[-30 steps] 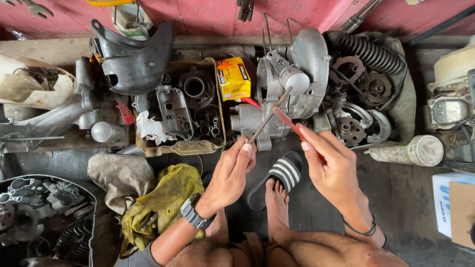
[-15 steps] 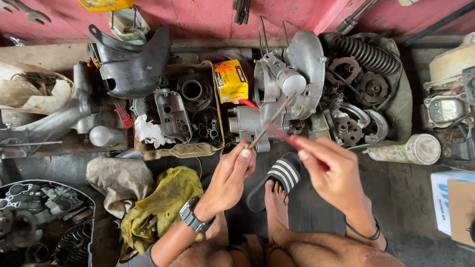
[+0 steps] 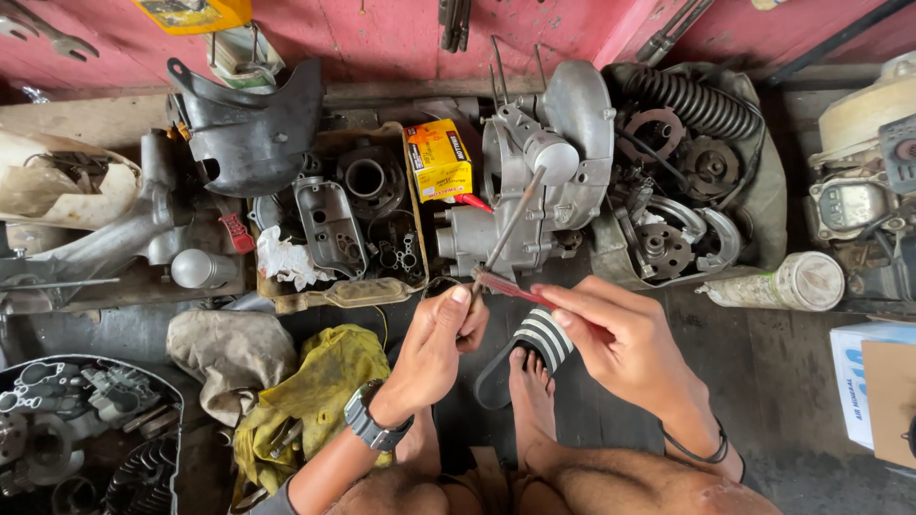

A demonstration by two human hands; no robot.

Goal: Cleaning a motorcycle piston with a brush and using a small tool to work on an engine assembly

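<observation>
My left hand (image 3: 434, 348) pinches the lower end of a long thin metal rod (image 3: 508, 229) that slants up toward a grey engine casing (image 3: 544, 172). My right hand (image 3: 625, 339) holds a narrow red tool (image 3: 506, 286) flat across the rod's lower end, touching it near my left fingertips. A watch sits on my left wrist, a black band on my right. My foot in a black striped sandal (image 3: 530, 358) rests on the floor just below both hands.
A tray (image 3: 334, 296) of small engine parts and a yellow box (image 3: 439, 157) lie left of the casing. A yellow rag (image 3: 315, 391), a grey cloth (image 3: 229, 348), a black plastic cover (image 3: 253, 133), springs and brake parts (image 3: 682, 219) and a white can (image 3: 792, 281) surround me.
The red tool has slid down the rod from beside the casing to just above my left fingers. Both hands stay close together.
</observation>
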